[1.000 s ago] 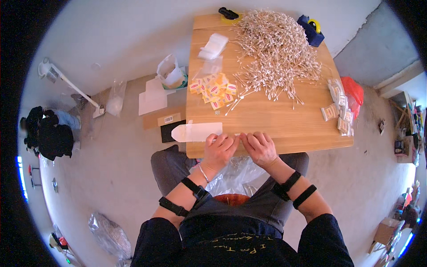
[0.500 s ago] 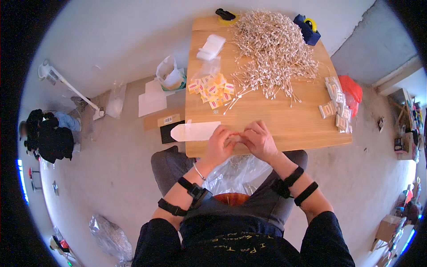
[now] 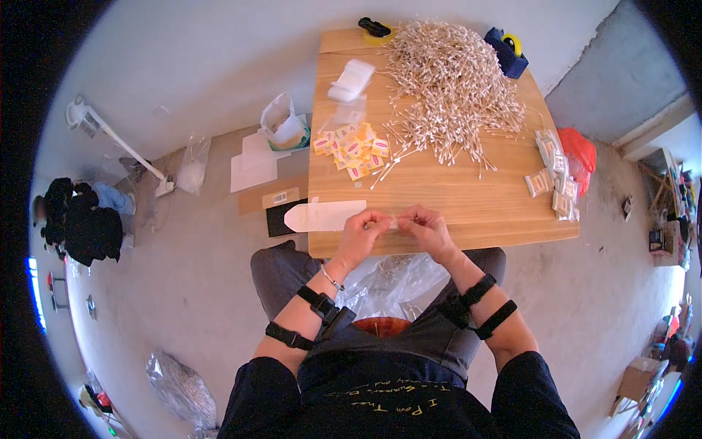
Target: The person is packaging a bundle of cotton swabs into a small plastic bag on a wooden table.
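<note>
Above the table's near edge my left hand point(image 3: 361, 234) and my right hand point(image 3: 430, 233) meet with pinched fingers. Between their fingertips is a small pale, see-through piece point(image 3: 394, 223), perhaps a little plastic bag; most of it is hidden. A white card strip with a pointed end point(image 3: 322, 216) lies beside my left hand. Farther off, small yellow-and-white cards point(image 3: 354, 151) form a loose pile. Clear plastic bags point(image 3: 352, 80) lie beyond them. A big heap of cotton swabs point(image 3: 453, 88) covers the far part of the table. Several filled packets of swabs point(image 3: 563, 186) are stacked at the right edge.
The wooden table point(image 3: 482, 205) has a tape roll point(image 3: 376, 31) and a dark blue tape dispenser point(image 3: 506, 53) at its far end. A red plastic bag point(image 3: 578, 155) hangs beyond the right edge. Clear plastic sheeting point(image 3: 395, 285) lies across my lap. Another person point(image 3: 84, 223) is at far left.
My hands have shifted slightly, with the fingers now drawn a little apart around the small pale piece. The things on the table stay in place.
</note>
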`<state>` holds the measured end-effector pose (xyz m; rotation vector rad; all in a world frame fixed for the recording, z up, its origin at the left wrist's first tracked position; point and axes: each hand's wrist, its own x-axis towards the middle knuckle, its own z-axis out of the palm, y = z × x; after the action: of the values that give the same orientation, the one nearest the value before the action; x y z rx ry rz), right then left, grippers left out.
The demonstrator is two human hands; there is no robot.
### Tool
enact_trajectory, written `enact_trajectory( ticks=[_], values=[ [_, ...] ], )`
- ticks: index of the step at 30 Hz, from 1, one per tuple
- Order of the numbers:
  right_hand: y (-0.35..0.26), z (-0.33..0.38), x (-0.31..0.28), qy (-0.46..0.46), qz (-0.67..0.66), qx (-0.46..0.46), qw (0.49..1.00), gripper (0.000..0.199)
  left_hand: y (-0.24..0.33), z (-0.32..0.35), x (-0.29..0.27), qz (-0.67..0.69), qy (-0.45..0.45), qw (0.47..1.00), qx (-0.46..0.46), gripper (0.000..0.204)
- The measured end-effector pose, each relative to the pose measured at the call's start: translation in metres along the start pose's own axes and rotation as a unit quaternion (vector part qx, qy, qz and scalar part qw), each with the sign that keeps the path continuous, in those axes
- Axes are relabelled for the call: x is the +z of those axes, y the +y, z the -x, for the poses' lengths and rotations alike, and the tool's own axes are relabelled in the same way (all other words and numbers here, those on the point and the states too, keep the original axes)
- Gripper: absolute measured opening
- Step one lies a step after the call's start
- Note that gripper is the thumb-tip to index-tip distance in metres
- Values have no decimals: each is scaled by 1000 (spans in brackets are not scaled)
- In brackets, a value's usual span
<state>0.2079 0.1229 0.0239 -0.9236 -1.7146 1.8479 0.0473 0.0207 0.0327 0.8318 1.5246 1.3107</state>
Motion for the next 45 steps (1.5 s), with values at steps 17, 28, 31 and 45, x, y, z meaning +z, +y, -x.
enact_trajectory(
  ticks=[17,28,31,45],
  values=[
    [-13,0,-2,-19,-111,82,990,5,-9,-7,-2,53,-14,998,-9,15],
    [-9,-2,-1,-27,-58,33,997,6,-7,-9,3,32,-27,999,13,16],
    [-22,-1,6,-29,-44,53,997,7,-10,-11,0,27,-11,1000,1,16],
    [-13,-7,-12,-57,-58,27,996,9,-3,-11,-6,17,-22,1000,-1,14]
  ],
)
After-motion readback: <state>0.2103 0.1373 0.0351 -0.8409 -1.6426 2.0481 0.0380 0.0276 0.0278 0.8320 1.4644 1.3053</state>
